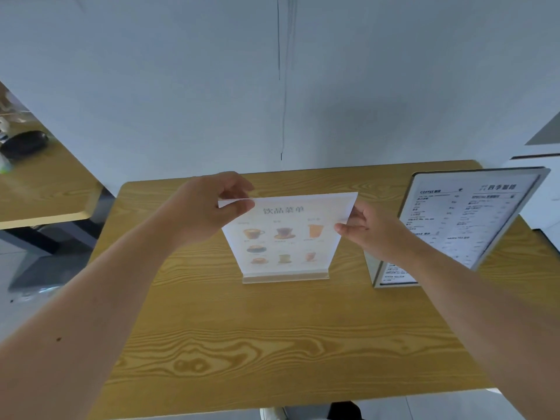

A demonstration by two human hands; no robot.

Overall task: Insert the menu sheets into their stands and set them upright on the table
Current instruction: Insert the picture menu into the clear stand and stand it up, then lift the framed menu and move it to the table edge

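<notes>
— While both hands are working at its top edge, where exactly are the fingers sitting on the drinks menu sheet [288,234]?

— On the left hand [209,204], thumb and fingers are pinching narrowly on the sheet's upper left corner, the thumb lying across the printed face. On the right hand [372,228], the fingertips [341,228] are closing on the sheet's right edge, a little below its upper right corner. Both hands are gripping paper; neither is gripping anything else.

— And the sheet itself?

— It is standing nearly upright, its lower edge sitting in the clear stand [285,276], its long edges running up from that base towards the hands. Whether it is seated fully to the bottom of the slot cannot be told.

— So what is the next move turning on?

— Judging from this, on the line downward: the slot is lying directly below the fingers, so any remaining push is going straight down along the sheet, both hands sharing it about equally.

— Anything else near that stand?

— Just to its right, a second menu stand [460,225], already filled with a text menu, is standing upright on the wooden table [272,344], partly hidden behind the right wrist. Well to the left of the stand, another table [45,192] is carrying a dark object, too blurred to name.
</notes>
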